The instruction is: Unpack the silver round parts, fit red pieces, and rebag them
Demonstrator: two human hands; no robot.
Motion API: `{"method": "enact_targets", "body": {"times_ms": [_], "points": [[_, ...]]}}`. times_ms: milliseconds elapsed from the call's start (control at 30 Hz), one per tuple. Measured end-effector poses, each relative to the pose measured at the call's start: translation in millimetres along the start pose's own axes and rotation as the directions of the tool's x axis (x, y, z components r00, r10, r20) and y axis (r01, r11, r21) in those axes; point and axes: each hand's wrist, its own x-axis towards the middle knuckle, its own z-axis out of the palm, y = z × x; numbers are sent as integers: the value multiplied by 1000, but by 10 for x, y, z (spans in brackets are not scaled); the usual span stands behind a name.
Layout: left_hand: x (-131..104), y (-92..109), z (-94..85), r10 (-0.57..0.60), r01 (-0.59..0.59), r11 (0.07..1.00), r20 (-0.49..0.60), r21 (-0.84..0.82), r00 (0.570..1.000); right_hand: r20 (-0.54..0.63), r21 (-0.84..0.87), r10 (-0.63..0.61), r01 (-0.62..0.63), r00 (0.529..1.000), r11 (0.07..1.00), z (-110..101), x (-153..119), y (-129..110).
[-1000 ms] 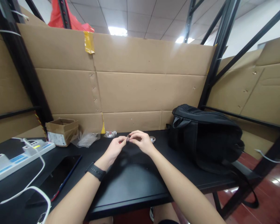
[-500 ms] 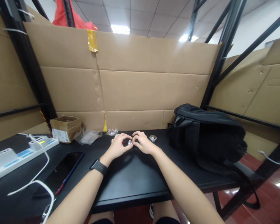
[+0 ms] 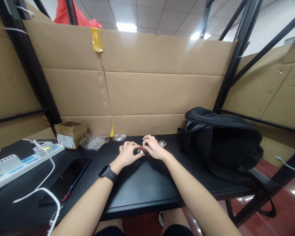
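Observation:
A small round, shiny silver piece with a bit of red point(image 3: 141, 151) sits between my hands, low over the black table; its kind is too small to make out. My left hand point(image 3: 128, 154) is closed with thumb and fingertips on its left side. From the right, my right hand point(image 3: 153, 148) pinches at its red part, the fingers curled. Just behind my right hand lies a silver ring-shaped piece point(image 3: 162, 143). Farther back, a small clear packet with something red and silver inside point(image 3: 119, 137) rests near the cardboard wall.
To the left are an open cardboard box point(image 3: 71, 133), a crumpled clear plastic bag point(image 3: 95, 142), a dark phone or tablet point(image 3: 68, 178) and a white power strip point(image 3: 27, 163) with a white cable. A black backpack point(image 3: 226, 147) takes up the right side. Cardboard point(image 3: 142, 91) walls the back.
My hands have shifted slightly right in view, and the view itself has moved a little. More of the silver piece and its red part now shows between my fingers.

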Motion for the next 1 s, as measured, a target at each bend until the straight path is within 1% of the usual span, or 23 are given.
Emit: {"method": "enact_targets", "body": {"times_ms": [67, 100, 200, 267, 367, 433, 533, 667, 733, 800, 867, 933, 967, 1000], "points": [[20, -40, -35, -4, 4, 1000, -27, 15, 1000, -16, 17, -4, 4, 1000, 1000, -3, 13, 35], [35, -80, -62, -23, 24, 1000, -50, 19, 998, -27, 22, -3, 3, 1000, 1000, -4, 20, 52], [74, -270, -168, -135, 144, 989, -157, 43, 978, -40, 25, 35, -34, 999, 999, -10, 35, 107], [80, -424, -234, -197, 218, 972, -208, 83, 958, -7, 60, 92, -92, 996, 994, -9, 34, 148], [61, -616, -284, -239, 269, 952, -194, 148, 951, 53, 148, 153, -159, 987, 976, 6, 18, 210], [44, -687, -287, -252, 278, 943, -157, 181, 955, 32, 181, 159, -162, 987, 970, 20, 5, 241], [29, -704, -276, -264, 284, 938, -122, 199, 957, -13, 181, 181, -176, 983, 968, 28, -9, 263], [32, -645, -263, -255, 268, 946, -88, 181, 963, -38, 103, 267, -262, 963, 960, 7, -21, 282], [36, -645, -254, -268, 281, 940, -90, 192, 959, -48, 65, 295, -292, 954, 954, -4, -23, 306], [35, -689, -246, -316, 335, 919, -120, 209, 941, -51, 37, 315, -313, 948, 949, -9, -22, 339], [24, -761, -246, -382, 407, 886, -147, 222, 912, -45, 19, 328, -327, 944, 945, -9, -20, 369], [8, -822, -259, -435, 460, 857, -151, 232, 888, -31, 10, 325, -325, 945, 946, -9, -20, 387], [1, -836, -269, -445, 468, 853, -148, 231, 883, -24, 7, 322, -322, 947, 947, -10, -19, 391], [-3, -835, -281, -438, 459, 859, -139, 225, 888, -20, 4, 319, -319, 947, 948, -12, -20, 391]]}}
